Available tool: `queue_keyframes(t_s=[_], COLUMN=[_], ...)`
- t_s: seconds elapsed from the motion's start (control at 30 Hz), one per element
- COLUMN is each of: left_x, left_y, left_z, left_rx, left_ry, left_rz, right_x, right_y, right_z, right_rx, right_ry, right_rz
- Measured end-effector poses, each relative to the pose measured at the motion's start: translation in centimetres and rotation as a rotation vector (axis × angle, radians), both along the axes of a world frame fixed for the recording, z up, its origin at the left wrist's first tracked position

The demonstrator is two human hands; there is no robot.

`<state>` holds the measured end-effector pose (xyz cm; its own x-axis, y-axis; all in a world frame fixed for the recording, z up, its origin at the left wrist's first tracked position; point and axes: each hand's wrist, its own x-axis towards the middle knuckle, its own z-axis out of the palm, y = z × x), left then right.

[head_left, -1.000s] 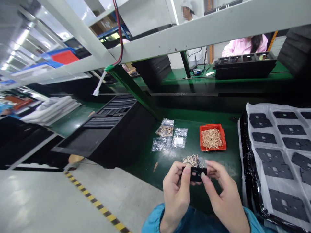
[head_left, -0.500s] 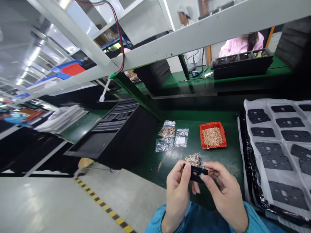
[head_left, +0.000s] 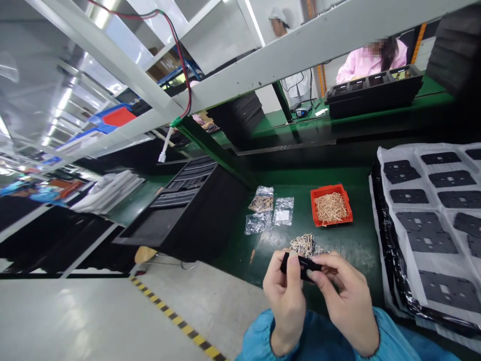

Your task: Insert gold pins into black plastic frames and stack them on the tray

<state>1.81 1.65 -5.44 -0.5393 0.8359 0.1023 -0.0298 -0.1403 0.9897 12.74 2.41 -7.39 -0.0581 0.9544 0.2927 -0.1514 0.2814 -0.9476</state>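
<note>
From the head camera, the left hand (head_left: 286,291) and the right hand (head_left: 343,291) both pinch a small black plate (head_left: 300,263) over the green worktop (head_left: 338,245). At 12 o'clock from it lies a pile of pins (head_left: 305,244). I think a pin goes in now, which needs careful fingers.

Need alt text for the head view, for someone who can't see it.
Both hands, left and right, pinch a small black part over a green bench. Beyond it lie a pile of small metal pieces, an orange tray of tan pieces and three clear bags; black parts on white sheets lie right.
</note>
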Motion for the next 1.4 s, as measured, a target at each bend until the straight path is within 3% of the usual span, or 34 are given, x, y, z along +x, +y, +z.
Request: queue_keyframes(t_s=[0.37, 0.7, 0.97, 1.4], left_x=[0.2, 0.6, -0.1, -1.7], left_y=[-0.6, -1.4, -1.3, -2.3], left_z=[-0.5, -0.4, 0.1, 0.5], left_rx=[-0.016, 0.042, 0.061, -0.008], left_ry=[0.052, 0.112, 0.221, 0.372], left_rz=[-0.01, 0.013, 0.02, 0.043], right_x=[0.1, 0.4, 0.6, 0.5], right_y=[-0.2, 0.2, 0.2, 0.4], right_z=[-0.3, 1.2, 1.8, 0.9], right_rx=[0.045, 0.088, 0.031, -0.083], right_ry=[0.014, -0.065, -0.112, 0.006], right_rz=[-0.058, -0.109, -0.03, 0.021])
